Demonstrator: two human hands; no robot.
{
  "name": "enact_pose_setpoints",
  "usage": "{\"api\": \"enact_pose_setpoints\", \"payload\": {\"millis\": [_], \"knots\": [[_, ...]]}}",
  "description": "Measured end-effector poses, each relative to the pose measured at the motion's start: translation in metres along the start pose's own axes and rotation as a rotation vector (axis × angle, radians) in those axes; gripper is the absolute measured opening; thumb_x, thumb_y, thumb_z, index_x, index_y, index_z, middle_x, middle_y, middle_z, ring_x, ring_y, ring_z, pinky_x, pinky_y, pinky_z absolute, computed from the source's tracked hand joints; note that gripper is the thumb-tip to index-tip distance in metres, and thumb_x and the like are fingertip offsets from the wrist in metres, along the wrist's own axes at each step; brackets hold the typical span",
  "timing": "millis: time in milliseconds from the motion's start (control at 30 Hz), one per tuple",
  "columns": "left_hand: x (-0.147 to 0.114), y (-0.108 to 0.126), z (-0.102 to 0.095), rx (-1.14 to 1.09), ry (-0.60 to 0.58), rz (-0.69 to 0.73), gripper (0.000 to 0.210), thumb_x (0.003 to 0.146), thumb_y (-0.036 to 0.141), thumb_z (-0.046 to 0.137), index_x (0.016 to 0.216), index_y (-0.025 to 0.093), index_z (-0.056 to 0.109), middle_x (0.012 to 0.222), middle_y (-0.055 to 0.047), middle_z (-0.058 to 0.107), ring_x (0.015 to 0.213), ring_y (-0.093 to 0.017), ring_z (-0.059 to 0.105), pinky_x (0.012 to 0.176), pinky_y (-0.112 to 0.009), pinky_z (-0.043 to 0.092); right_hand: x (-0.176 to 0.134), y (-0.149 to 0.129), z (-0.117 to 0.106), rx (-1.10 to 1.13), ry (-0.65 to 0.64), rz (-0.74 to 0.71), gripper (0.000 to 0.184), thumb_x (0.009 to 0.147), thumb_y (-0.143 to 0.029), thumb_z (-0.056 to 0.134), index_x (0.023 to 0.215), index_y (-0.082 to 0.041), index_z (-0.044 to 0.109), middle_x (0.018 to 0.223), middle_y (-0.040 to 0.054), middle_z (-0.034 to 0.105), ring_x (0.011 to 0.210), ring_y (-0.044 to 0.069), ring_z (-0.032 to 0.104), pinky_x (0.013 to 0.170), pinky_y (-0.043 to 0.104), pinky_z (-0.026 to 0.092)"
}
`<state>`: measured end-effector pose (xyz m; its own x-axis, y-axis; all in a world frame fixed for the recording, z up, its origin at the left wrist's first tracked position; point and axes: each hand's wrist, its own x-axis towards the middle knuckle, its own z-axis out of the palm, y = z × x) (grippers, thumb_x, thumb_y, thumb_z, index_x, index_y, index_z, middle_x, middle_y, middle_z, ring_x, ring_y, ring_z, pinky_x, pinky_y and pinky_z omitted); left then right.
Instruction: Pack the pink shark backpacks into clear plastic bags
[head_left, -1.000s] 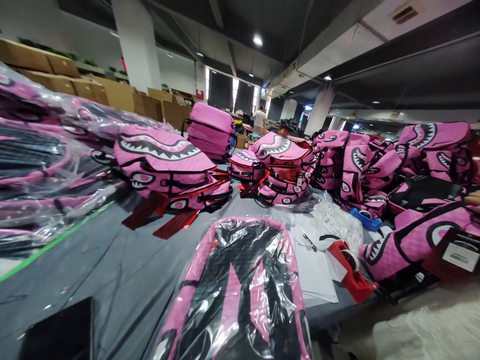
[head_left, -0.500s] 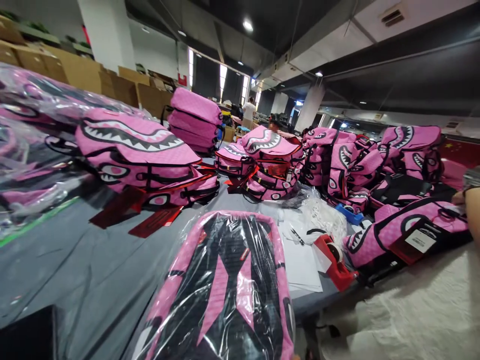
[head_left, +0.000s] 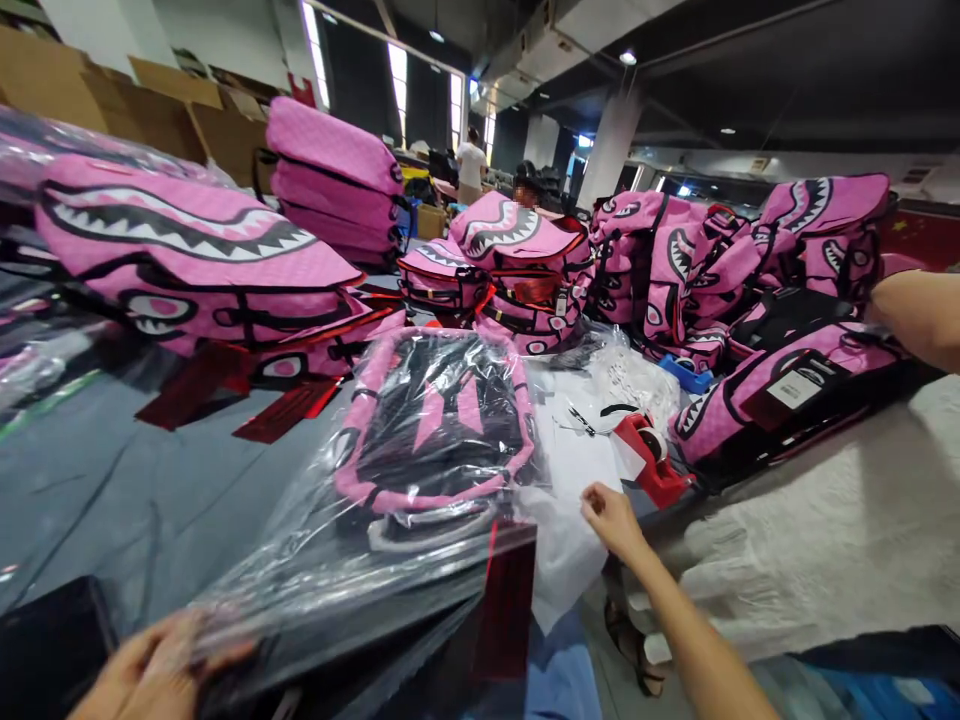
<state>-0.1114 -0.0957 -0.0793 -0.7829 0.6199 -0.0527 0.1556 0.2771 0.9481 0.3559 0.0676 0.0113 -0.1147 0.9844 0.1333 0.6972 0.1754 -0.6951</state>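
Note:
A pink and black backpack (head_left: 442,400) lies straps-up on the grey-covered table inside a clear plastic bag (head_left: 352,590). The bag's loose end spreads toward me. At the lower left, my left hand (head_left: 161,665) is closed on the bag's edge. My right hand (head_left: 611,520) is to the right of the backpack, its fingers curled together beside a whitish, see-through sheet (head_left: 559,560). What those fingers hold, if anything, is hidden. Below the backpack a dark red tag (head_left: 510,590) hangs down near the bag's opening.
White papers (head_left: 574,430) and a red tape dispenser (head_left: 656,465) lie right of the bag. Pink shark-mouth backpacks (head_left: 195,230) are piled behind. At right, a co-worker's arm (head_left: 919,315) reaches over another backpack (head_left: 780,390). A black object (head_left: 52,640) occupies the lower-left corner.
Both my hands have come into view. The bagged backpack sits farther from me, with the loose plastic and red tag now showing. The camera view has shifted.

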Motion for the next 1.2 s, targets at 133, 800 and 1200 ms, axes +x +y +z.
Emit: {"api": "enact_pose_setpoints", "payload": {"millis": [133, 800, 1200], "knots": [[-0.081, 0.001, 0.053, -0.279, -0.467, -0.272, 0.066, 0.062, 0.088, 0.057, 0.077, 0.025, 0.072, 0.085, -0.011, 0.081, 0.079, -0.039, 0.076, 0.07, -0.05, 0.064, -0.063, 0.01, -0.002, 0.101, -0.125, 0.073, 0.026, 0.083, -0.044, 0.065, 0.085, -0.018, 0.072, 0.078, 0.0045, 0.073, 0.073, 0.021, 0.067, 0.067, 0.029, 0.051], [-0.137, 0.078, 0.177, 0.002, -0.938, 0.543, 0.038, 0.094, 0.039, 0.046, 0.122, 0.024, 0.068, 0.119, -0.009, 0.074, 0.112, -0.028, 0.069, 0.101, -0.043, 0.056, -0.145, -0.014, 0.083, -0.002, 0.19, -0.126, 0.03, 0.102, -0.036, 0.046, 0.107, -0.023, 0.072, 0.088, 0.0068, 0.075, 0.074, 0.02, 0.069, 0.07, 0.027, 0.05], [-0.105, 0.14, 0.213, 0.445, -1.122, 2.101, 0.018, 0.095, 0.016, 0.059, 0.083, 0.019, 0.072, 0.093, -0.005, 0.075, 0.095, -0.021, 0.067, 0.091, -0.032, 0.052, -0.167, -0.014, 0.081, -0.421, 0.283, -0.641, 0.033, 0.094, -0.009, 0.044, 0.12, -0.016, 0.063, 0.067, 0.0012, 0.06, 0.057, 0.017, 0.055, 0.051, 0.029, 0.039]]}}
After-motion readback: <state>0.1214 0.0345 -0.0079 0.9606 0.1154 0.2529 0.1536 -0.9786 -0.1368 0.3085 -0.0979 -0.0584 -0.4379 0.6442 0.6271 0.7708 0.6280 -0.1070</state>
